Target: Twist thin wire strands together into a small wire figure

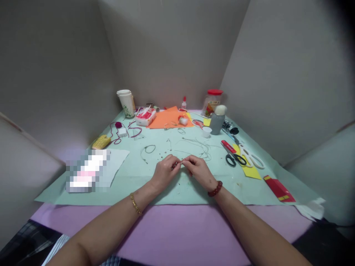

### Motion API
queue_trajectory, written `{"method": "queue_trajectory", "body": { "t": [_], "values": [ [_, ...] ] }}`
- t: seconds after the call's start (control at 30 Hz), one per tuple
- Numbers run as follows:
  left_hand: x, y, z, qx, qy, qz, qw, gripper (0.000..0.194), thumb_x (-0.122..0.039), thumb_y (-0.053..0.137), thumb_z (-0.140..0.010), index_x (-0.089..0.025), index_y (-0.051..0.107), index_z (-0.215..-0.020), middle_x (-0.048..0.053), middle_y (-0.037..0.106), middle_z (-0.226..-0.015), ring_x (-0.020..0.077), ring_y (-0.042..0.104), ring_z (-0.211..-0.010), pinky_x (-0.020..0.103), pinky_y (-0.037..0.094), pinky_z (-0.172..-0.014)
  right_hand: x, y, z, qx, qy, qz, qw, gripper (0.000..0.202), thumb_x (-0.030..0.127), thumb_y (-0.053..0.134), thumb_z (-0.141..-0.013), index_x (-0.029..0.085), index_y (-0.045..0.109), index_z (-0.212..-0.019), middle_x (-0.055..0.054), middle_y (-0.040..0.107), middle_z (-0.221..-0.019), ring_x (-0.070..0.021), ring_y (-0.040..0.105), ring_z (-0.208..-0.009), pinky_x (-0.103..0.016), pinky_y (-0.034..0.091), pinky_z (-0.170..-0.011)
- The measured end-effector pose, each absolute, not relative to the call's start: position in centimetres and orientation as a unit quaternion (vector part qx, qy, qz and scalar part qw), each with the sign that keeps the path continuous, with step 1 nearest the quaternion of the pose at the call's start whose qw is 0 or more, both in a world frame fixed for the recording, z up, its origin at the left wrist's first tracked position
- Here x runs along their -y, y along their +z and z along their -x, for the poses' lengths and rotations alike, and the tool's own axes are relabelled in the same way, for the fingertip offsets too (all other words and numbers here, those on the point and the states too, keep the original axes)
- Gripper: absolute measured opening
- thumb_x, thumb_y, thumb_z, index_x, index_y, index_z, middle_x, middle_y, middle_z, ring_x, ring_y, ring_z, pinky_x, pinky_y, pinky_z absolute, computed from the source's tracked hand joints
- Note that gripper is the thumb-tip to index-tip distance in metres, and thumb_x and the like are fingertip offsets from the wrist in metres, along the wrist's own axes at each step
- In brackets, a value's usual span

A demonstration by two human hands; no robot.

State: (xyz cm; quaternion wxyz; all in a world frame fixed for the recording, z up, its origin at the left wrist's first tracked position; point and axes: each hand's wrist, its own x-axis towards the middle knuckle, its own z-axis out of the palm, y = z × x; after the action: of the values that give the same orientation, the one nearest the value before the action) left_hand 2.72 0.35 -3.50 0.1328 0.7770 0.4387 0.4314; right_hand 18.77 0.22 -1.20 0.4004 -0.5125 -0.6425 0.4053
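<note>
Both hands meet at the middle of the table, fingertips nearly touching. My left hand [167,170] is closed in a pinch on something small that I cannot make out. Facing it, my right hand [198,170] pinches at the same spot, and what it grips is too small to name. Just beyond the fingers lie tiny dark bits and thin cords [205,147] in loose tangles. A looped cord [150,149] rests to the left of them. Small specks lie on the green sheet [138,188] near the hands.
To the right are black-handled scissors [235,159], white-handled scissors [251,157], a red packet [279,188] and a grey bottle [217,122]. Farther back stand a paper cup [127,103], orange sheets [163,120] and a red-lidded jar [213,101]. A yellow object [101,142] lies left.
</note>
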Motion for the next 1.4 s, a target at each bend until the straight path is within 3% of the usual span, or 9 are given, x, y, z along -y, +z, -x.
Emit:
{"method": "queue_trajectory", "body": {
  "t": [0.27, 0.53, 0.77, 1.03, 1.4],
  "values": [
    [-0.53, -3.5, -2.68, -0.429, 0.441, -0.776, 0.141, 0.011, -0.017, 0.054, -0.085, -0.018, 0.063, -0.08, -0.001, 0.056, -0.072, 0.0102, 0.049, -0.064, 0.023, 0.038, -0.06, -0.18, -1.29, -18.75, 0.592, 0.502, 0.496, 0.388, 0.018, 0.033, 0.056, -0.078, 0.017, 0.056, -0.071, 0.005, 0.046, -0.051, -0.0094, 0.042, -0.044, -0.024, 0.035, -0.047],
    [-0.48, -3.58, -2.7, -0.435, 0.432, -0.77, 0.178, 0.016, -0.017, 0.053, -0.085, -0.02, 0.066, -0.094, -0.001, 0.057, -0.074, 0.0105, 0.049, -0.064, 0.023, 0.04, -0.063, -0.01, -1.16, -18.74, 0.679, 0.367, 0.515, 0.373, 0.019, 0.028, 0.048, -0.082, 0.019, 0.051, -0.064, 0.005, 0.044, -0.051, -0.0115, 0.04, -0.05, -0.024, 0.033, -0.05],
    [-0.58, -3.84, -2.69, -0.445, 0.426, -0.766, 0.182, 0.018, -0.019, 0.054, -0.086, -0.02, 0.069, -0.096, -0.001, 0.057, -0.073, 0.0106, 0.049, -0.064, 0.023, 0.04, -0.063, -0.32, -1.59, -18.92, 0.763, 0.197, 0.502, 0.357, 0.018, 0.019, 0.046, -0.086, 0.019, 0.053, -0.069, -0.002, 0.054, -0.073, -0.0148, 0.049, -0.068, -0.028, 0.037, -0.065],
    [-0.63, -3.85, -2.73, -0.426, 0.435, -0.77, 0.194, 0.014, -0.021, 0.056, -0.087, -0.019, 0.07, -0.086, -0.001, 0.055, -0.07, 0.0102, 0.05, -0.065, 0.022, 0.039, -0.063, -0.27, -1.62, -19.01, 0.777, 0.166, 0.511, 0.327, 0.017, 0.017, 0.046, -0.088, 0.018, 0.055, -0.074, -0.003, 0.055, -0.077, -0.016, 0.051, -0.072, -0.029, 0.038, -0.069],
    [-0.47, -3.38, -2.87, -0.444, 0.436, -0.752, 0.215, 0.014, -0.019, 0.052, -0.084, -0.018, 0.064, -0.077, -0.001, 0.054, -0.069, 0.0105, 0.047, -0.062, 0.023, 0.036, -0.06, -0.32, -1.78, -19.04, 0.774, 0.203, 0.485, 0.352, 0.018, 0.017, 0.046, -0.088, 0.019, 0.056, -0.074, -0.003, 0.056, -0.078, -0.0161, 0.053, -0.074, -0.029, 0.041, -0.07]
  ]
}}
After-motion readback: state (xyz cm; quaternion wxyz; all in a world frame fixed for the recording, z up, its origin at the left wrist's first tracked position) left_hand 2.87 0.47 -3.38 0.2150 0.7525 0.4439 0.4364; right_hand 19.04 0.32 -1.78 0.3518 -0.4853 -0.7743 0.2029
